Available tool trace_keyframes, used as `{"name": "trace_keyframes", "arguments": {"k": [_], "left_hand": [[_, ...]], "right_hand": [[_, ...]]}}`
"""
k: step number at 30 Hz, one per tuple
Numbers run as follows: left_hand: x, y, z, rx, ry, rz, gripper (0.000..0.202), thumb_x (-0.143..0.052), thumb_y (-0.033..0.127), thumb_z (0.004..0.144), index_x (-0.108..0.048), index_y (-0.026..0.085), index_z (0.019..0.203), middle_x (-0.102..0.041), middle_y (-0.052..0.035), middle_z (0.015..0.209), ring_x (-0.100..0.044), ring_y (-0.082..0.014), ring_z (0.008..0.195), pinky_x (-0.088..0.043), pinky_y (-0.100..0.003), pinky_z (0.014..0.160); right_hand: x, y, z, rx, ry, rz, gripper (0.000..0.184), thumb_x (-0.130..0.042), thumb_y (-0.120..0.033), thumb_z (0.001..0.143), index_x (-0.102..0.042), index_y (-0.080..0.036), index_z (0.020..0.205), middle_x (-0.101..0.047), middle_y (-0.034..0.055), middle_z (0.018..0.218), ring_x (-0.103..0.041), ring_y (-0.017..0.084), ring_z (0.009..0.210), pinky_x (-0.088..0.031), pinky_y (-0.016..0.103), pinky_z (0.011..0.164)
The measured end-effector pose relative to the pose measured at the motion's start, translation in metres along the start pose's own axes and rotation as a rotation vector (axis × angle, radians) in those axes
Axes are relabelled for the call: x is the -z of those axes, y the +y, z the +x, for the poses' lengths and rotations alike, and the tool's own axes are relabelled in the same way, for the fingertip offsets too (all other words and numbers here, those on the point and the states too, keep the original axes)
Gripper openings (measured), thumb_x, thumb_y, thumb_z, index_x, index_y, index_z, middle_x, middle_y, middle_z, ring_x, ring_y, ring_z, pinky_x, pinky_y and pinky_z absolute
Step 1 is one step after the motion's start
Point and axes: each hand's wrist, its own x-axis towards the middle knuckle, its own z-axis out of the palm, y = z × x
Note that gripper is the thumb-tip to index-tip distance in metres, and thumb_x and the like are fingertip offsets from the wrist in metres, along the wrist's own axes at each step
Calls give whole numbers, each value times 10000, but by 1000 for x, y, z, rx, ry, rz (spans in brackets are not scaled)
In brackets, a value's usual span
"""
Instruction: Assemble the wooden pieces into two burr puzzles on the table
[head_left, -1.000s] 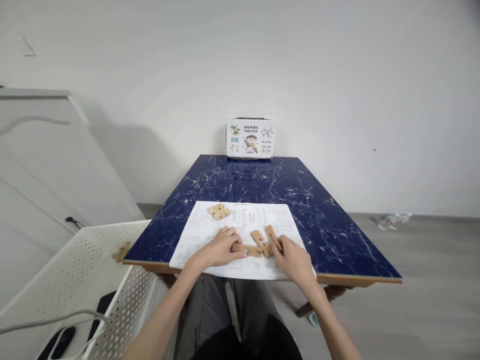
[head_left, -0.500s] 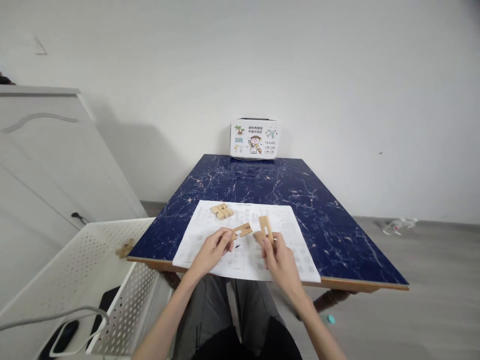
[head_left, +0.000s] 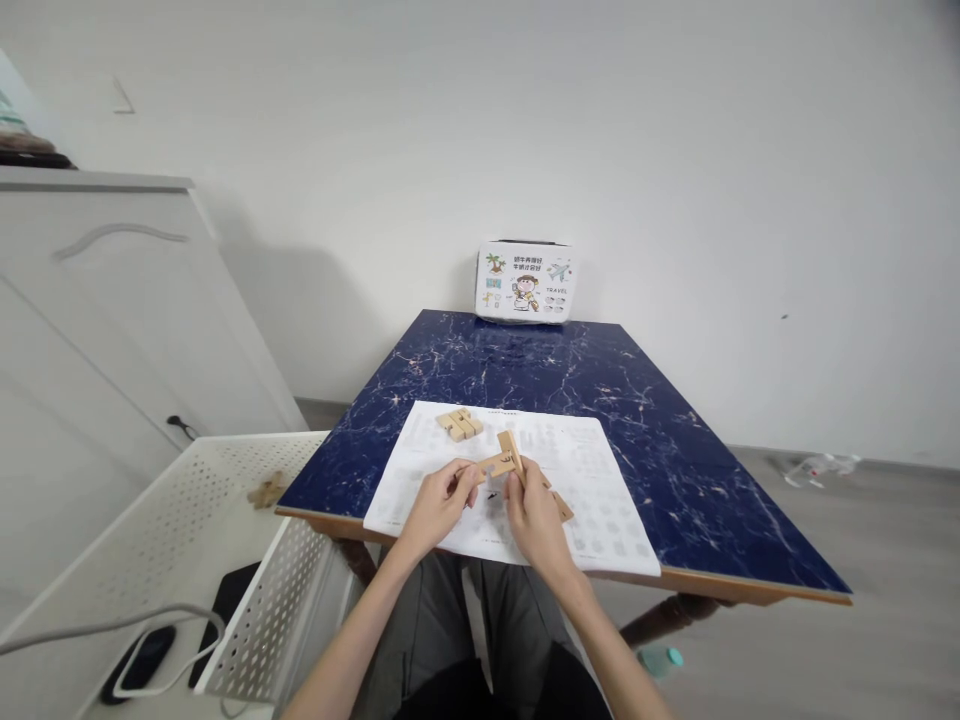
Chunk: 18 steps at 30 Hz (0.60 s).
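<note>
My left hand (head_left: 441,501) pinches a notched wooden puzzle piece (head_left: 493,464) held roughly level above the printed instruction sheet (head_left: 600,500). My right hand (head_left: 531,510) grips a second wooden piece (head_left: 511,449), held more upright, and the two pieces meet between my hands. Another wooden piece (head_left: 561,507) lies on the sheet just right of my right hand. A small cluster of joined wooden pieces (head_left: 460,423) rests at the sheet's far left part.
The sheet lies on a dark blue marbled table (head_left: 675,440) with a wooden edge. A printed white box (head_left: 525,280) stands at the table's far end against the wall. A white perforated basket (head_left: 187,540) sits to my left, beside a white cabinet (head_left: 90,330).
Both hands lifted their wooden pieces off the sheet and brought them together between them. My head view has shifted slightly left, so the table sits further right.
</note>
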Motion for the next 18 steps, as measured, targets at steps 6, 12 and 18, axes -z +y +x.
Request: {"name": "trace_keyframes", "arguments": {"k": [6,12,18], "left_hand": [[-1,-1,1,3,40,26,378,-451,503,1016,-623,189,895,-548,27,644,-475,-141,575,-371,-252,591],[-3,0,1,17,65,56,377,-454,507,1008,-632,190,910,-547,26,637,-487,-148,583,-374,-255,595],[-3,0,3,24,67,81,394,-447,524,1001,-635,191,908,-552,21,628,-491,-156,572,-376,-256,574]], "right_hand": [[-3,2,0,25,2,25,417,-328,-265,1034,-441,-143,1417,-718,103,970,-684,265,865,-475,351,731],[-5,6,1,54,18,4,512,-308,-242,1025,-406,-164,1522,-715,119,1040,-676,268,918,-495,386,797],[-9,8,0,98,75,-83,536,-304,-203,1028,-402,-179,1554,-728,110,1010,-686,244,912,-515,342,772]]}}
